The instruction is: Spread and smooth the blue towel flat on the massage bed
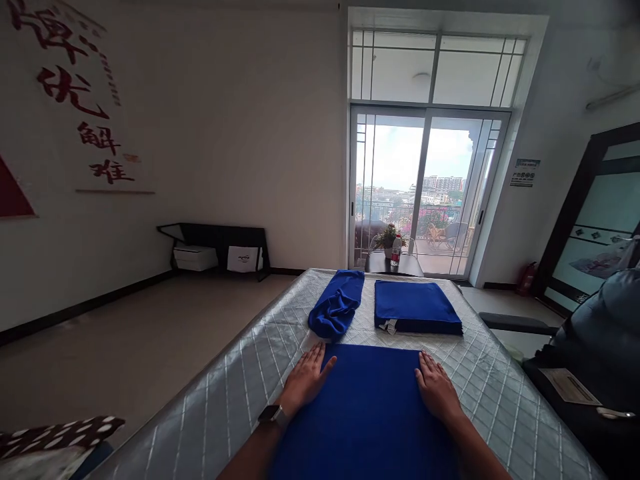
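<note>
The cloth is lying flat on the table, between its left and right edges, and is running out of view toward the near edge. The left hand is resting palm down at the cloth's far left corner, fingers straight, thumb spread over the fabric; a watch is circling that wrist. The right hand is lying along the far right corner, also flattened. Each grip is standing open, fingers extended, with nothing pinched; whether the palms are bearing down hard, I cannot tell.

Toward the table's far left corner, a bunched cloth is lying in loose folds, its near end just beside the left fingertips. Nearer the far right corner, a squared stack of blue cloths is sitting, a white tag poking from its near left corner.

Judging by the bunched cloth's soft folds, the fabric is probably light, limp and hard to damage, creasing readily and perhaps sliding a little on the quilted cover. Its two far corners are looking like the best holds, thumb above and fingers beneath, pulled evenly; a mid-panel pinch would likely be puckering it.
</note>
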`<state>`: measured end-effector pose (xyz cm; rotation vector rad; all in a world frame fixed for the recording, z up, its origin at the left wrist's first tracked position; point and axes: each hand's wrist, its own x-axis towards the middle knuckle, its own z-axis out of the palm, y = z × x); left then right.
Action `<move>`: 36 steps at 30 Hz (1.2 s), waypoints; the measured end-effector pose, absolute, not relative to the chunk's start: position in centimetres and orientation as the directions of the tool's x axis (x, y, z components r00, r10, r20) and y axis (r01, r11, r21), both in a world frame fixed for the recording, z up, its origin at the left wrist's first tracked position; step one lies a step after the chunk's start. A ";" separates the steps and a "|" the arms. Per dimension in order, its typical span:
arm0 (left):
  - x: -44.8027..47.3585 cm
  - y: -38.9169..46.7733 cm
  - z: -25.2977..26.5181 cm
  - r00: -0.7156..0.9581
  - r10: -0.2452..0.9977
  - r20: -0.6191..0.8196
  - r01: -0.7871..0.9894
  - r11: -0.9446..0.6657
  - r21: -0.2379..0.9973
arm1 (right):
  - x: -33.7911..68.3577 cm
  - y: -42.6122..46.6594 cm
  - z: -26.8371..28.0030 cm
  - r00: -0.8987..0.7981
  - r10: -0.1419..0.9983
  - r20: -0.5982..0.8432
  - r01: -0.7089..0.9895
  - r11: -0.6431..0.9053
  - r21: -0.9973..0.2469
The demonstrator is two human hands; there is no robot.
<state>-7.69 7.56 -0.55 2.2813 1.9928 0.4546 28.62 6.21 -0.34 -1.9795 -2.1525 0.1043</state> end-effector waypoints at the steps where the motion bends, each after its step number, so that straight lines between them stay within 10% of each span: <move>1: -7.7 7.5 -0.5 0.108 0.980 0.167 0.957 -0.148 0.250 | 28.6 6.2 -0.3 -0.073 0.991 0.109 0.977 0.093 -0.192; 15: -7.7 7.3 -0.2 0.106 0.982 0.156 0.959 -0.142 0.246 | 28.5 5.9 0.9 -0.059 0.970 0.234 0.961 0.119 -0.248; 36: -8.5 8.5 -2.7 0.105 0.972 0.210 0.963 -0.152 0.222 | 28.3 5.6 0.8 -0.064 0.996 0.061 0.984 0.073 -0.165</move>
